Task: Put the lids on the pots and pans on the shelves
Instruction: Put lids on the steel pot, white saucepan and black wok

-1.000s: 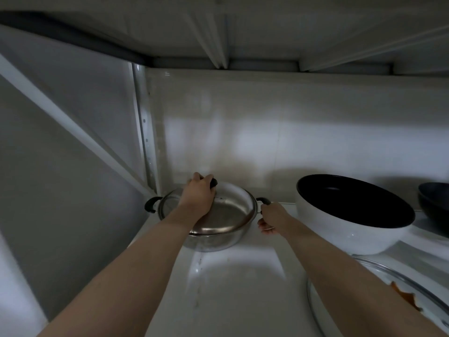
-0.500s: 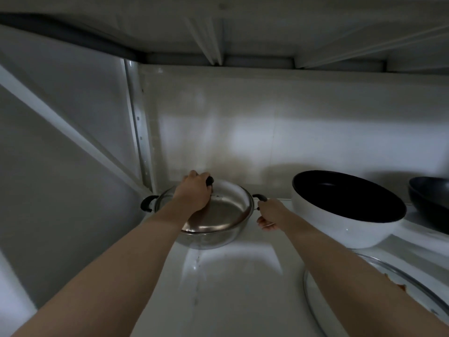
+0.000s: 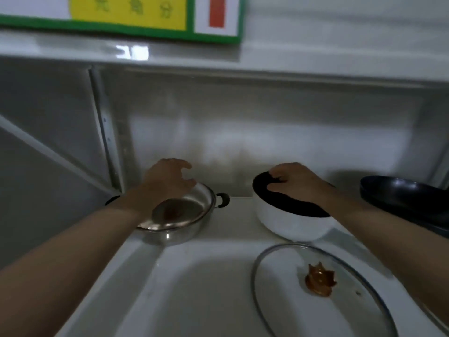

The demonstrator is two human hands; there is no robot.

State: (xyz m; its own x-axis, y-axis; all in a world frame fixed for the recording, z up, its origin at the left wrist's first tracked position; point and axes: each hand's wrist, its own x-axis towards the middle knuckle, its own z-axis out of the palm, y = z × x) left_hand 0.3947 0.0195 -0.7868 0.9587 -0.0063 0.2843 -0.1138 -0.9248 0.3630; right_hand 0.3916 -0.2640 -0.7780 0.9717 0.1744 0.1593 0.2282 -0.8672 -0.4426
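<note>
A white metal shelf (image 3: 194, 276) runs away to a pale back wall, with another shelf board (image 3: 218, 62) close overhead and a green-edged sign (image 3: 121, 23) above that. At the far left stands a steel pan (image 3: 175, 224) with its steel lid (image 3: 179, 210) seated on it; the pan's near edge sits just at the raised lip of the shelf, and its black side handle (image 3: 222, 199) points right into the open gap between the two pots. The left hand (image 3: 167, 178) hovers just above the lid's far edge, fingers loosely spread and grasping nothing. Across the gap, a white pot (image 3: 291, 224) with a dark inside stands uncovered; the right hand (image 3: 294, 181) curls its fingers over the pot's far rim. A glass lid (image 3: 279, 288) with an amber knob (image 3: 319, 280) lies flat on the near shelf, just in front of the white pot. At the far right a dark pan (image 3: 403, 198) reaches the frame edge, close beside the right forearm.
</note>
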